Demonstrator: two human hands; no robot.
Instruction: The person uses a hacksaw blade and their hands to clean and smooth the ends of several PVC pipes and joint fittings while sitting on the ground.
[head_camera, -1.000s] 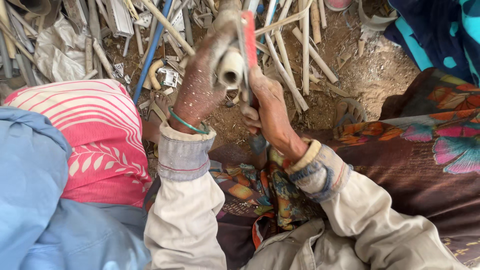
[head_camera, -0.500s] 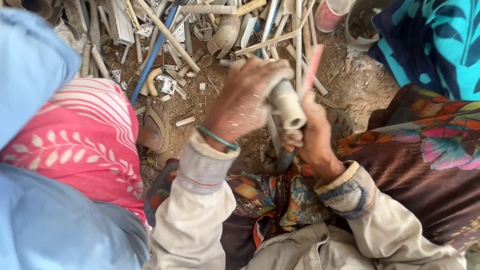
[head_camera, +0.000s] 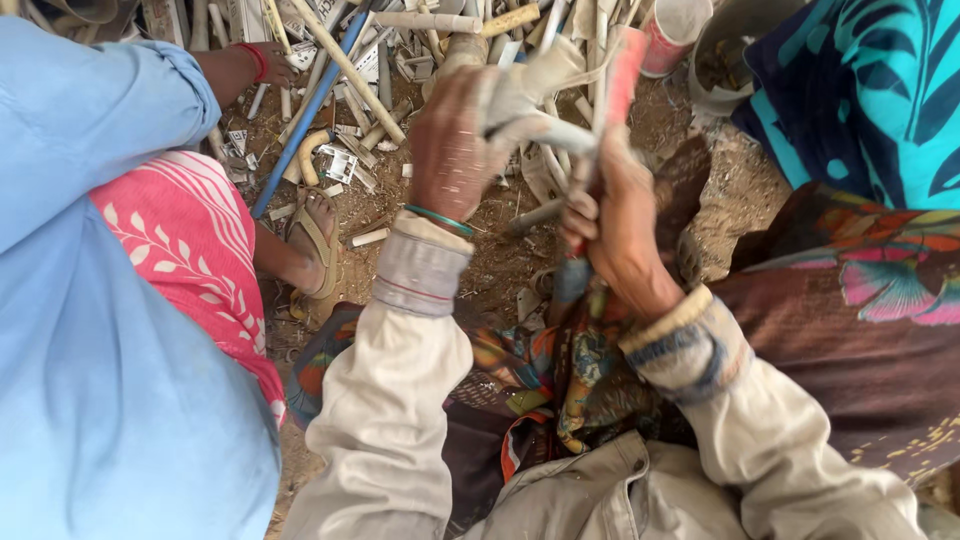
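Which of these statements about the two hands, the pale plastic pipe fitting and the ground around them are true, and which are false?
1. The left hand grips a pale grey plastic pipe fitting. True.
2. The right hand is empty and rests on the ground. False: it is raised and closed around a red-handled tool.
3. A green bangle sits on the left wrist. True.
4. The blue pipe stands upright in a bucket. False: it lies slanted among the scrap pipes on the dirt ground.
5. A sandalled foot rests on the dirt. True.
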